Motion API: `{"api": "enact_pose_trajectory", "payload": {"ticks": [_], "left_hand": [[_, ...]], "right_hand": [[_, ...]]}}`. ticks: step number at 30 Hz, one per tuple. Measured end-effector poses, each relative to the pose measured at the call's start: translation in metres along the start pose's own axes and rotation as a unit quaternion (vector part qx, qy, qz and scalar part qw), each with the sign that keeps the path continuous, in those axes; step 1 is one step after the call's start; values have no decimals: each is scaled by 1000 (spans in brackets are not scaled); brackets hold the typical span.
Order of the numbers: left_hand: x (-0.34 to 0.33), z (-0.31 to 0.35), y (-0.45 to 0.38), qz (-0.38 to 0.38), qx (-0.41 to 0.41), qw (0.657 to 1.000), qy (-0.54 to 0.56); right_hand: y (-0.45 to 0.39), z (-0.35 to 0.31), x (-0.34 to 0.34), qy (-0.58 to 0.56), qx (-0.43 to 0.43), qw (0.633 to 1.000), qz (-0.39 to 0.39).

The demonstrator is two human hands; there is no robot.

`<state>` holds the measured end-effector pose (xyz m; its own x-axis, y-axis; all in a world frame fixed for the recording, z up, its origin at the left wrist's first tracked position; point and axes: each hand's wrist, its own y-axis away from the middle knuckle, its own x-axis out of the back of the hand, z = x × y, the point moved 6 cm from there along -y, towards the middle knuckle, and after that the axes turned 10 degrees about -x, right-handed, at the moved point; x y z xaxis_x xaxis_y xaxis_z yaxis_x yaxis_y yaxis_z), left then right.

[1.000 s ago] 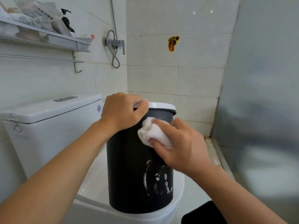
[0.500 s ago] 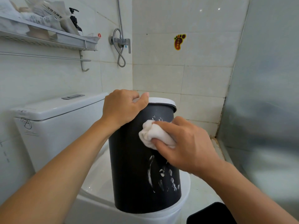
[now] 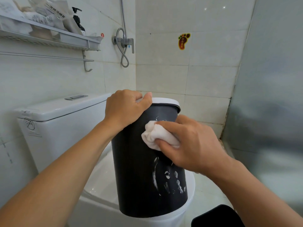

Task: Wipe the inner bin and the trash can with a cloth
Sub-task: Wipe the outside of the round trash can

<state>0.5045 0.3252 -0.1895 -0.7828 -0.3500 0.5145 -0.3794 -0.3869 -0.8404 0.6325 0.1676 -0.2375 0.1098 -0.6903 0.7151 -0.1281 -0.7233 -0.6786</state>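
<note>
In a tiled bathroom, the can (image 3: 144,161) stands on the closed toilet (image 3: 98,181). The left hand (image 3: 124,108) grips its rim; the right hand (image 3: 188,145) clutches the cloth (image 3: 155,135), now slightly lower on the wall. Smears (image 3: 168,179) below remain, so wiping isn't finished.

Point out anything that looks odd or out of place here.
The black trash can stands on the closed toilet lid, an unusual perch, and leans slightly. White smears mark its lower side, below where the right hand presses the cloth.
</note>
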Motion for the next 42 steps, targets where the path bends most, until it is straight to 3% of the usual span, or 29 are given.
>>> {"api": "enact_pose_trajectory", "payload": {"ticks": [5, 11, 17, 23, 28, 33, 35, 42], "left_hand": [[0, 13, 1, 5, -15, 1000, -5], [2, 9, 2, 7, 11, 1000, -5], [1, 18, 1, 2, -4, 1000, -22], [1, 11, 2, 5, 12, 1000, -16], [0, 14, 1, -2, 1, 1000, -24], [0, 8, 0, -1, 14, 1000, -14], [1, 6, 0, -5, 15, 1000, -16], [-1, 16, -1, -33, 15, 999, -39]], "right_hand": [[-11, 18, 12, -32, -95, 992, 70], [2, -4, 5, -15, 13, 1000, -18], [-11, 16, 14, -27, -78, 994, 65], [0, 8, 7, -50, -9, 998, -32], [-6, 28, 8, -36, -112, 991, 63], [10, 7, -3, 0, 8, 1000, -3], [13, 7, -6, 3, 17, 1000, -5], [0, 37, -8, -72, -158, 982, 68]]}}
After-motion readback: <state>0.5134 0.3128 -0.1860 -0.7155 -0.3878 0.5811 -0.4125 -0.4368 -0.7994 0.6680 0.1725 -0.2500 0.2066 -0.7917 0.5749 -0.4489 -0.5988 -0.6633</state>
